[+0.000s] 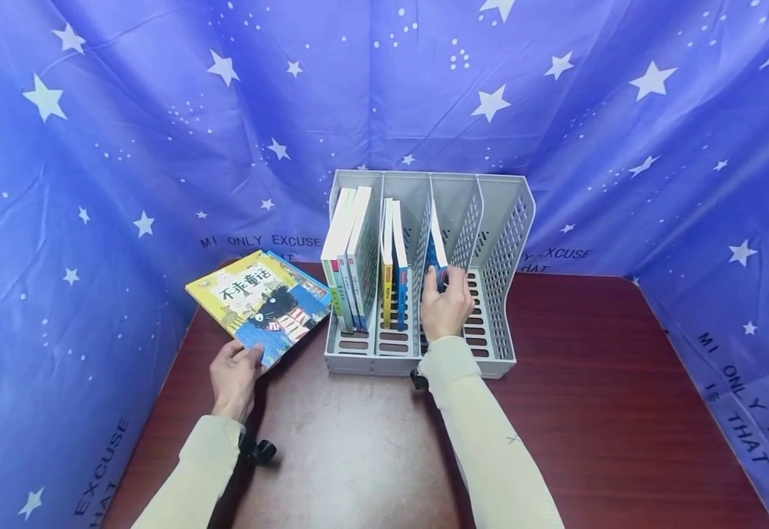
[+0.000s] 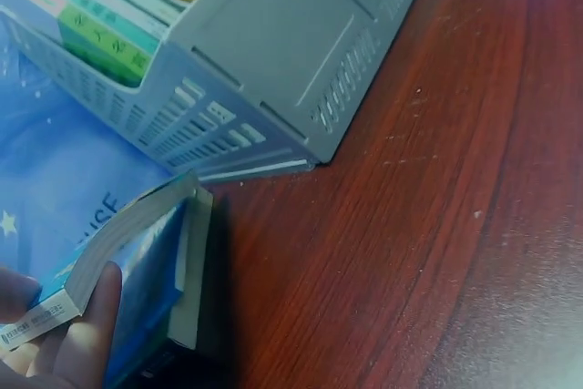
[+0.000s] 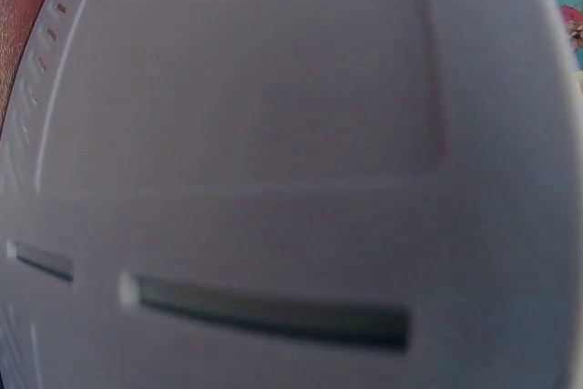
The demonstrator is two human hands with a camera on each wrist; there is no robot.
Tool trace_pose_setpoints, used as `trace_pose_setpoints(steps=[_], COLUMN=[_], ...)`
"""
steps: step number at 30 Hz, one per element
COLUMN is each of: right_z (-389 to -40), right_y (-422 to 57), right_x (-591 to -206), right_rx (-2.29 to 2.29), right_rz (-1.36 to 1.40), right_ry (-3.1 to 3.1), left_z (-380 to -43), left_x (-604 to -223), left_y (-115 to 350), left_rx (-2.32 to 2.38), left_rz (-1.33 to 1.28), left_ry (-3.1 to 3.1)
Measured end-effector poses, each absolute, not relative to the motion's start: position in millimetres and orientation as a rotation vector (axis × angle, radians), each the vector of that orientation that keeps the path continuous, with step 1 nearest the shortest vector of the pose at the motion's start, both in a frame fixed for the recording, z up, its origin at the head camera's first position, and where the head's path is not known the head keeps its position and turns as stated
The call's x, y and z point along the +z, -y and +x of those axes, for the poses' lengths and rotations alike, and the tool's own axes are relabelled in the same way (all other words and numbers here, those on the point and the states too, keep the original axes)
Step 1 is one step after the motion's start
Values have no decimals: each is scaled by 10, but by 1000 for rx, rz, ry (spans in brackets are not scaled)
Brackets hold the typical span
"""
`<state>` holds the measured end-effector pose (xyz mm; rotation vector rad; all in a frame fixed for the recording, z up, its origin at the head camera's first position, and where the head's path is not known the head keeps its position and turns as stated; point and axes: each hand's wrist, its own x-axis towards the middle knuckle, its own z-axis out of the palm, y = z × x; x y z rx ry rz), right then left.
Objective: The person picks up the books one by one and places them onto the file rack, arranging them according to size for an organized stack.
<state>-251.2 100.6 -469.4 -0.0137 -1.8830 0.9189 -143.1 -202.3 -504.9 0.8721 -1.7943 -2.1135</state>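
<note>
My left hand [image 1: 234, 375] pinches the near corner of a yellow-and-blue picture book [image 1: 262, 308]. It lies tilted over a second blue-edged book [image 1: 315, 283], left of the grey file rack [image 1: 351, 365]. In the left wrist view the held book [image 2: 118, 230] bends up from the one below, thumb and fingers on its barcode corner. My right hand [image 1: 449, 305] reaches into the third compartment from the left and grips the lower end of an upright blue book [image 1: 436, 242]. The right wrist view shows only the rack's plain front wall [image 3: 246, 88] close up, with that hand out of sight.
Several white-edged books [image 1: 356, 250] stand in the rack's leftmost compartment. A yellow book [image 1: 387, 275] and a blue book [image 1: 399, 272] stand in the second. The rack sits on a dark red wooden table [image 1: 589, 382], with a starry blue curtain [image 1: 384, 88] behind.
</note>
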Motion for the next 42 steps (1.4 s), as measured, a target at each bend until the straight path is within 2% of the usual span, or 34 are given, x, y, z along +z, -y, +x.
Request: trace_pose_setpoints(steps=[11,22,35,38,42], right_z=[-2497,-2304,-1878,-1709,-1515], right_y=[-1050,-1230,-1215,-1161,-1107], right_x=[-4665,-4495,-4202,-4128,-4052], right_rx=[945,1041,1065,1227,1684], right_rz=[-17,-3,455,539,666], right_ry=[2003,2278,2115,2183,2274], left_z=[-1201,-937,-576,-521,-477], left_x=[-4900,-4701,-4412,-4370,-4331], left_y=[2018,2119,2121,2094,2045], left_rx=[-2048,-2071,-2077,-2104,-2105], left_rz=[738,538,350,203,-5], left_ry=[1829,1720,1752,1741,1802])
